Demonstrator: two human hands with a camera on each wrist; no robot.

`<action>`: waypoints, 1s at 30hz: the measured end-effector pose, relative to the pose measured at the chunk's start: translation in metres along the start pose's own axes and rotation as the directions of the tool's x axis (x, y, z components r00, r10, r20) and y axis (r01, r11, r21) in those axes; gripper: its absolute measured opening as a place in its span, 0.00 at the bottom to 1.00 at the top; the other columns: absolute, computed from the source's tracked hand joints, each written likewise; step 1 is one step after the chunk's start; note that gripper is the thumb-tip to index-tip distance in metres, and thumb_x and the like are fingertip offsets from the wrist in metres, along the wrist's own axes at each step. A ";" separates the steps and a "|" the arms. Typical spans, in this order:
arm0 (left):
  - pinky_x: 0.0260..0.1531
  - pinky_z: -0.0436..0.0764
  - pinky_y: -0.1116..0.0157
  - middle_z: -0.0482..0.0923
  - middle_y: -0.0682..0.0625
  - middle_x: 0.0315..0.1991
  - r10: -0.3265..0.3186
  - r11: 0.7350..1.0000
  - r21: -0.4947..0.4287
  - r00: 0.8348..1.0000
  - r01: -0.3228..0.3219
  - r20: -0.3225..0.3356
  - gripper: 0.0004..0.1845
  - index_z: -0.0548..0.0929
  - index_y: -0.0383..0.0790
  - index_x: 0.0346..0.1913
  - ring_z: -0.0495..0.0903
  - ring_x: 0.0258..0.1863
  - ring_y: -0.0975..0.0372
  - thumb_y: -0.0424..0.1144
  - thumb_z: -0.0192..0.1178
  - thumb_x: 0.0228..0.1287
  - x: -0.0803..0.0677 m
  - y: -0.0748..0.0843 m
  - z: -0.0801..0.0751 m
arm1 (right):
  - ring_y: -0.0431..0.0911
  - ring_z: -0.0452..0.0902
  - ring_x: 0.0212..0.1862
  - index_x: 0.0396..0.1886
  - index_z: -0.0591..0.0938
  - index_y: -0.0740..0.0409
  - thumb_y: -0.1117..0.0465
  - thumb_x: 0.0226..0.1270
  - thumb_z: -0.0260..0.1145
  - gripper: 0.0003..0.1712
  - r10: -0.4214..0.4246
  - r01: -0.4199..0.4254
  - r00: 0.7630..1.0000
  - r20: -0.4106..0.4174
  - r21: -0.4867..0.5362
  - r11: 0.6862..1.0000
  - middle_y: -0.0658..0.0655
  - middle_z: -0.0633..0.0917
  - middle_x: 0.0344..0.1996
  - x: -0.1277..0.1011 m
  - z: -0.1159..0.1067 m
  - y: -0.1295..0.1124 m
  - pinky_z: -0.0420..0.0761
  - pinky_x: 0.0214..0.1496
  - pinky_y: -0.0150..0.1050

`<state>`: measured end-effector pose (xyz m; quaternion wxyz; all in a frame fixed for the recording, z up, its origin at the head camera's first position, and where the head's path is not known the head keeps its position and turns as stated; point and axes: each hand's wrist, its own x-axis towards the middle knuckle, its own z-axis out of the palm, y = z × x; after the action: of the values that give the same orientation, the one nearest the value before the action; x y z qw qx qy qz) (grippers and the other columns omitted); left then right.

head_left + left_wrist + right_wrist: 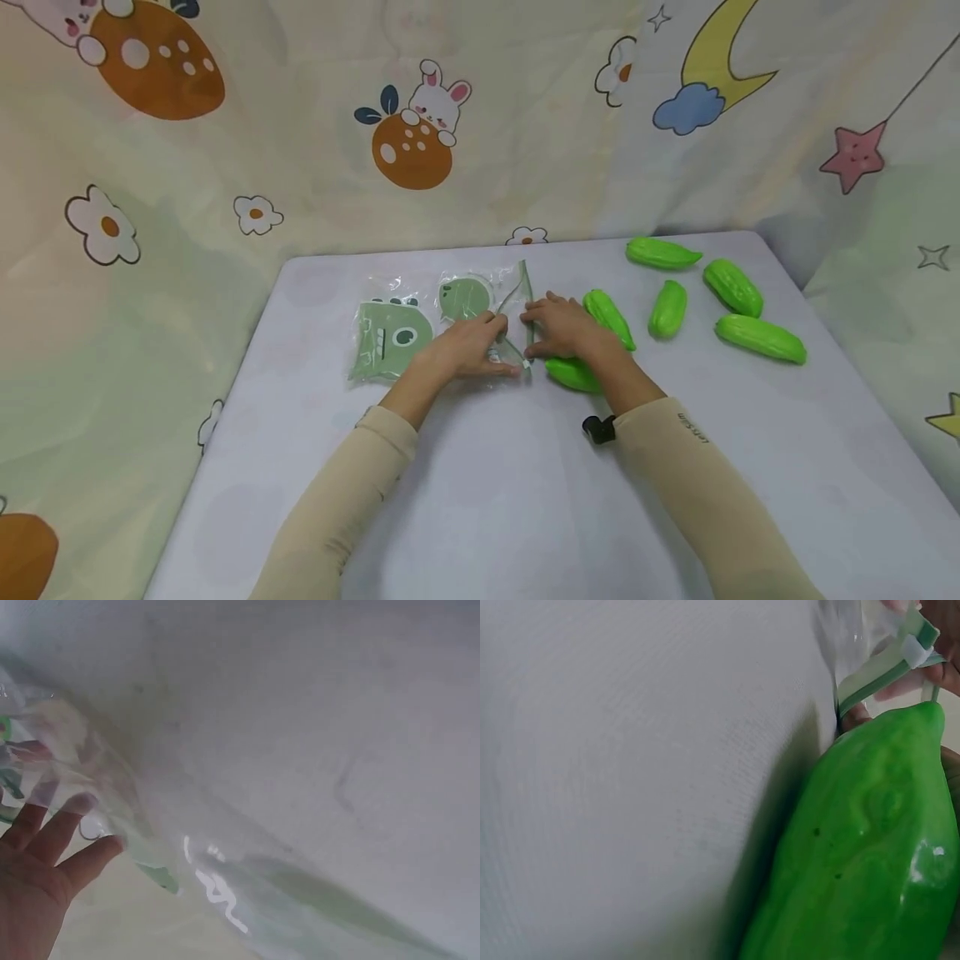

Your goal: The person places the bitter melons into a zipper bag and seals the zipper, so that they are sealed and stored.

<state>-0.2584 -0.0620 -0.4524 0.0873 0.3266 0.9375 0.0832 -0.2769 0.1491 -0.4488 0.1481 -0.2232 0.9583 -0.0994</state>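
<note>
A clear zip bag (393,337) printed with green dinosaur faces lies flat, its mouth toward the right. At that mouth my left hand (467,346) pinches one lip and draws it leftward; in the left wrist view its fingers (56,836) show partly through the plastic. Opposite, my right hand (566,327) holds the green zip strip (528,292), its thumb beside the white slider (915,651). Under the right wrist lies a glossy, bright green bitter gourd (862,847), its tip toward the bag. Another bitter gourd (609,318) sits just beyond the right hand, partly covered by it.
Several more bitter gourds lie on the right of the white-covered table (487,500), among them one gourd (761,337) farthest right and one gourd (662,252) near the back edge. A cartoon-print cloth (300,125) hangs behind. Something small and black (598,429) shows at the right cuff.
</note>
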 end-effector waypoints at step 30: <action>0.48 0.75 0.58 0.74 0.59 0.47 0.095 0.992 -0.070 0.980 -0.109 -0.176 0.26 0.69 0.54 0.53 0.74 0.39 0.65 0.57 0.64 0.56 -0.026 -0.011 -0.007 | 0.63 0.49 0.71 0.65 0.72 0.46 0.37 0.52 0.69 0.41 -0.013 0.014 1.000 -0.025 0.009 1.000 0.53 0.65 0.69 -0.001 0.004 0.008 0.53 0.66 0.64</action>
<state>-0.2464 -0.0878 -0.4448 0.0145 0.3620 0.9195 0.1524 -0.2780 0.1563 -0.4540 0.1365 -0.2277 0.9581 -0.1075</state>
